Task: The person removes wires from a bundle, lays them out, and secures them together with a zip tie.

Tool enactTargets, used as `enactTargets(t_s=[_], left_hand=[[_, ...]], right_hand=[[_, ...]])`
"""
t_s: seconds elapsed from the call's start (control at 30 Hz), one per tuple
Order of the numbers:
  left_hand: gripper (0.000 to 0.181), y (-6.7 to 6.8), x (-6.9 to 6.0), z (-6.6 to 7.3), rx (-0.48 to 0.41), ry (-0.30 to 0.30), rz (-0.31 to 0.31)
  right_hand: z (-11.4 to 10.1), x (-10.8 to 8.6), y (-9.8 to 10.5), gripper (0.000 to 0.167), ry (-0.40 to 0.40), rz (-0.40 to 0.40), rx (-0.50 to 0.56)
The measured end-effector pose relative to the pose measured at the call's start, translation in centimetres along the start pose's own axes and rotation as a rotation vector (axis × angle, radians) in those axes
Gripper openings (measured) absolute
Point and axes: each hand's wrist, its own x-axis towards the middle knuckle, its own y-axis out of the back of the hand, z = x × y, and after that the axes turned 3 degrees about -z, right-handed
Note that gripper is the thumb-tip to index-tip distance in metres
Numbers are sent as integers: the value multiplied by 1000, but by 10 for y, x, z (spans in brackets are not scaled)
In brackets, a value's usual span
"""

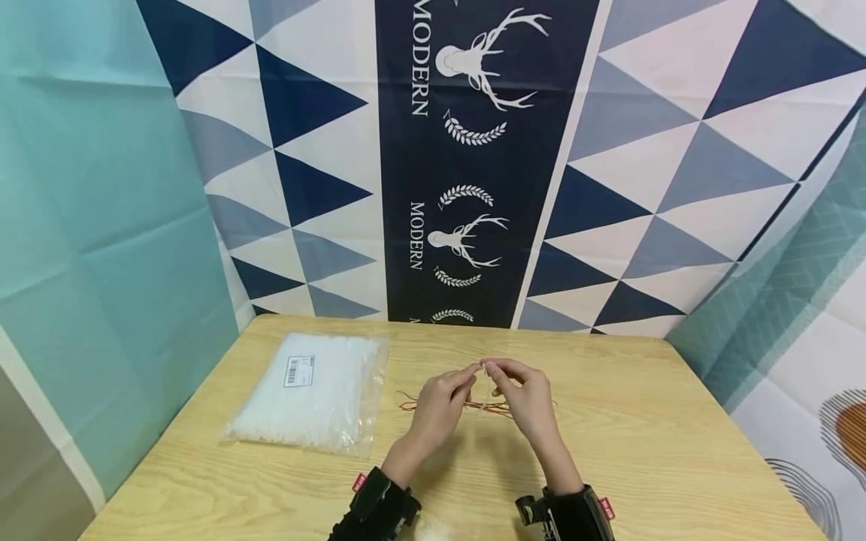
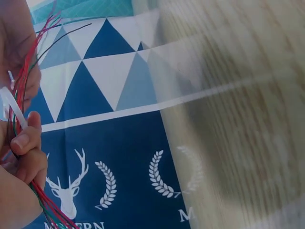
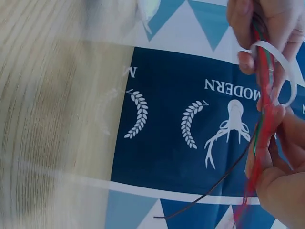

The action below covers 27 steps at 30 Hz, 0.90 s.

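A thin bundle of red, green and dark electrical wires (image 1: 497, 409) runs crosswise between the two hands, just above the table. A white cable tie (image 3: 282, 59) makes a wide loop around the bundle. With fingertips at the top of the loop, my left hand (image 1: 437, 403) pinches the tie, its other fingers curled by the wires. Opposite it, my right hand (image 1: 531, 394) pinches the tie as well, the two hands' fingertips nearly meeting. Loose wire ends (image 2: 52, 21) stick out past the hands. Fingers hide the tie's head.
A clear plastic bag (image 1: 318, 391) packed with white items, bearing a barcode label (image 1: 299, 371), lies on the table's left side. The wooden table (image 1: 643, 451) ends at a patterned cloth backdrop (image 1: 473, 165), with more curtains at both sides.
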Motion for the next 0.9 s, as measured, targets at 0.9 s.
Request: enactTargets(t_s=[0.9], left_hand=[[25,1,2,6,-431,203,-69]], right_hand=[[-3,-6,-11,13,133,79,-128]])
